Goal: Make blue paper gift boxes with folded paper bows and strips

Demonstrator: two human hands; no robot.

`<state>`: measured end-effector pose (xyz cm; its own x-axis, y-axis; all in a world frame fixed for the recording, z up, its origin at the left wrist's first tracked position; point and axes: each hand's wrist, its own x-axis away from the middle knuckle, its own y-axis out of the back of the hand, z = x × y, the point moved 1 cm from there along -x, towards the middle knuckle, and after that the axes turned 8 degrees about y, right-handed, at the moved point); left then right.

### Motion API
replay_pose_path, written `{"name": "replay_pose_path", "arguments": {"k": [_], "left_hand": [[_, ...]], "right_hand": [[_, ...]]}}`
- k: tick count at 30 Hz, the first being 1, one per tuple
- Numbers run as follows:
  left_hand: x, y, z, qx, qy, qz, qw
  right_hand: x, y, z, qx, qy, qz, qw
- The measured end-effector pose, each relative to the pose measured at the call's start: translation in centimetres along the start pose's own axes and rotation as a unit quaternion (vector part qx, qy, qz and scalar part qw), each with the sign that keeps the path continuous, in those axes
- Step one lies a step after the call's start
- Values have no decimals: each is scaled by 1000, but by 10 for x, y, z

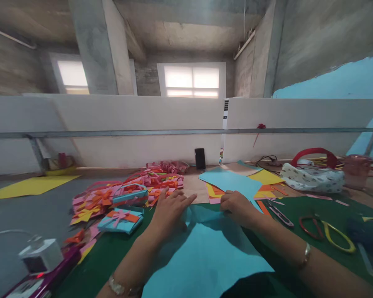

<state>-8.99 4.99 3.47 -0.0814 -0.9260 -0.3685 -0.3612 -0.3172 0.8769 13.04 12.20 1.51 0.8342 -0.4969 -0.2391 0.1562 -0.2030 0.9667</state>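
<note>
A large sheet of light blue paper lies in front of me on a dark green mat. Along its far edge runs a narrow folded strip. At the left end of that strip is my left hand, fingers spread and stretched out, its thumb low against the paper. My right hand has its fingers curled and pressed together on the strip's right end. Just left of my left hand sits a small blue paper bag with an orange band and pink bow.
Finished paper pieces in pink, orange and yellow are heaped at left. Coloured sheets lie beyond my right hand. A box cutter and scissors rest at right. A phone leans on the white panel. A white charger stands front left.
</note>
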Motion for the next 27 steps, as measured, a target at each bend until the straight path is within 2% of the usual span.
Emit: {"name": "replay_pose_path", "arguments": {"k": [5, 12, 23, 27], "left_hand": [[-1, 3, -1, -97, -15, 76, 992], [12, 0, -13, -166, -61, 154, 972], [19, -13, -31, -234, -25, 187, 954], [20, -10, -32, -247, -9, 203, 947]], "right_hand": [[2, -1, 1, 39, 20, 33, 998], [-3, -3, 21, 75, 85, 80, 990], [1, 2, 52, 97, 98, 112, 984], [-1, 3, 51, 102, 55, 140, 983]]}}
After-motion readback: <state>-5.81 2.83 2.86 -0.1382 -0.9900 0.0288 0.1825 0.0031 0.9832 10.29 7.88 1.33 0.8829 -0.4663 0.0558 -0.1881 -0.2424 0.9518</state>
